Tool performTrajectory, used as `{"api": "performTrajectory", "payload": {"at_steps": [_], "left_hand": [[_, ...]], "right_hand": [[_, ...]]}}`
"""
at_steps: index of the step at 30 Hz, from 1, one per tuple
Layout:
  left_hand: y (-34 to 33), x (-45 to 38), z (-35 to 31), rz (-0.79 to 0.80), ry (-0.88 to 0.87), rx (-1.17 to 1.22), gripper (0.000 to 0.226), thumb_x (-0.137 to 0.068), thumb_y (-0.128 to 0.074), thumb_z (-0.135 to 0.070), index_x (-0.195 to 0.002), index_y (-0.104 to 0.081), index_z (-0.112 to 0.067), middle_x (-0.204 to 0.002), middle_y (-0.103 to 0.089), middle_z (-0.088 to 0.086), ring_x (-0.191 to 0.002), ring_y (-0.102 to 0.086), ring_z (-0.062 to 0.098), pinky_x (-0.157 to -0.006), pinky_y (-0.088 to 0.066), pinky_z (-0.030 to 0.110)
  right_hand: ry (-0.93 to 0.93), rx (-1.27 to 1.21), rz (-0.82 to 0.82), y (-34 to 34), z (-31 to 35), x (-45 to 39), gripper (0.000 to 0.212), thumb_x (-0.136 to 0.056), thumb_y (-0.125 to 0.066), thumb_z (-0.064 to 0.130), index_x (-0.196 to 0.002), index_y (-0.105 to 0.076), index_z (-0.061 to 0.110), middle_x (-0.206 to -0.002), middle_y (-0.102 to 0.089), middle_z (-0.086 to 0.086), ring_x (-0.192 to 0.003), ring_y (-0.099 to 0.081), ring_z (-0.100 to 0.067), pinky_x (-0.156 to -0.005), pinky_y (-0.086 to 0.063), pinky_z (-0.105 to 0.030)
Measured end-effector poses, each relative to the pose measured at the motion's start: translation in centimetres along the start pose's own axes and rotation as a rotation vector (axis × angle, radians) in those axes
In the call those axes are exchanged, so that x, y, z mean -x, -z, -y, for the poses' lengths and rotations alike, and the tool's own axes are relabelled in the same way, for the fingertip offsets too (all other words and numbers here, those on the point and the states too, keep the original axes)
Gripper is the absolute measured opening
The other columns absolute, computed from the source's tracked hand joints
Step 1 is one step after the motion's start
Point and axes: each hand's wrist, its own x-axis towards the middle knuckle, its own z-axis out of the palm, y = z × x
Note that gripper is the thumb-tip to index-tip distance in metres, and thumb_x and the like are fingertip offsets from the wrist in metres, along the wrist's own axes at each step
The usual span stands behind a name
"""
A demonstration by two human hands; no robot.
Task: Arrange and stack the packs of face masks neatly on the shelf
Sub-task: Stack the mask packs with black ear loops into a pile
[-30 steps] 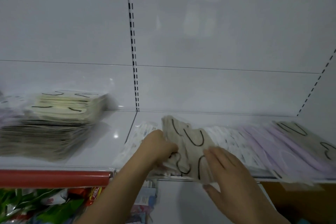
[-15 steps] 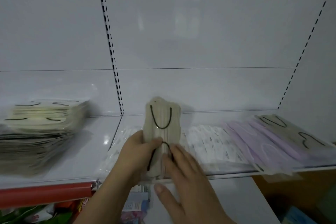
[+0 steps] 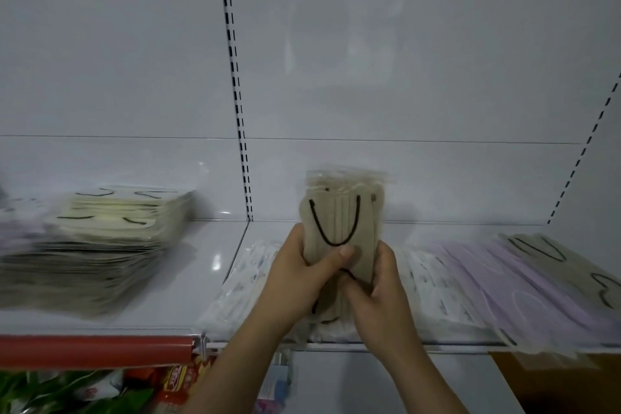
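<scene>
While both hands clasp it, the beige pack (image 3: 339,232) stands upright above the front of the shelf (image 3: 208,265), its long axis vertical. Left hand (image 3: 299,276): fingers wrapped behind the left edge, thumb pressed across the front face. Right hand (image 3: 379,289): fingers curled round the lower right edge. Both grips pinch the same pack; neither is spread.

Pack: clear wrapper, beige masks, black ear loops; one loop hangs as a U on the front. More than one pack may be held together; edges too blurred to count.

Key relation: the tall beige stack (image 3: 100,245) lies well apart to the left, on the far side of the upright slotted rail (image 3: 238,111), with its packs lying flat. Left hand is the nearer one. Judgement: the pack must go from upright to flat and travel left to join the matching stack.

Beneath and right of the hands, loose packs lie fanned on the shelf: white patterned packs (image 3: 437,289), then lilac packs (image 3: 524,279), then another beige pack (image 3: 554,252) at the far right. Judgement: sorting is only partly done.

Red shelf edge strip (image 3: 94,349) below the left stack.
</scene>
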Motion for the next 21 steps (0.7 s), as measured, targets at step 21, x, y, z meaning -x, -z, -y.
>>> {"api": "performTrajectory", "payload": {"at_steps": [21], "left_hand": [[20.8, 3.4, -5.8, -0.539, -0.248, -0.980, 0.021, -0.098, -0.051, -0.038, -0.108, -0.065, -0.026, -0.105, -0.064, -0.012, -0.097, -0.061, 0.005, -0.082, -0.051, 0.025]], "right_hand": [[0.139, 0.139, 0.385, -8.9, 7.3, -4.4, 0.010, -0.096, -0.062, 0.019, -0.090, -0.068, 0.025, -0.080, -0.072, 0.010, -0.072, -0.067, -0.006, -0.067, -0.048, -0.029]]}}
